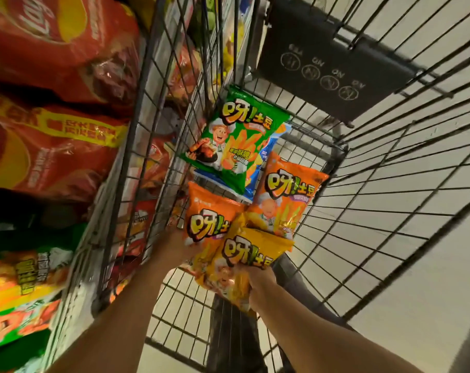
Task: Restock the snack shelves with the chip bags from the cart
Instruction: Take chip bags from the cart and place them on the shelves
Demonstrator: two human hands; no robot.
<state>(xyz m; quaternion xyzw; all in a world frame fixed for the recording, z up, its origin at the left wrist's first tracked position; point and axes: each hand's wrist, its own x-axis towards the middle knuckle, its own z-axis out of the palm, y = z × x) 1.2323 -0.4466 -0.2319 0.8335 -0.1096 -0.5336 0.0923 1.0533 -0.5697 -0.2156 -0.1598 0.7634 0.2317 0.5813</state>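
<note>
The wire cart fills most of the view, its mesh walls fanning out from the centre toward three and five o'clock, with a dark flap printed with warning symbols hanging at one o'clock. It stands just beside the snack shelves, which run along the whole nine o'clock side, probably so that bags need only a short reach from cart to shelf.

On those shelves, large red chip bags sit at ten o'clock and orange and green packs at eight o'clock, blurred.

Inside the cart, the task's chip bags lie loosely overlapped on the wire floor near the centre. A green bag rests on a blue bag, of which only the edges show. At its four o'clock lies an orange bag.

The left hand comes in from seven o'clock and meets a second orange bag at its lower edge; the bag covers its fingers, so I cannot tell whether they pinch it or only touch it. The right hand rises from five o'clock and grips a yellow bag at its bottom edge, fingers curled round the crinkled foil and mostly hidden behind it. Holding bags by their ends likely lets several be gathered at once without crushing the chips. My judgement is that this is the gathering step, with shelving not yet begun.
</note>
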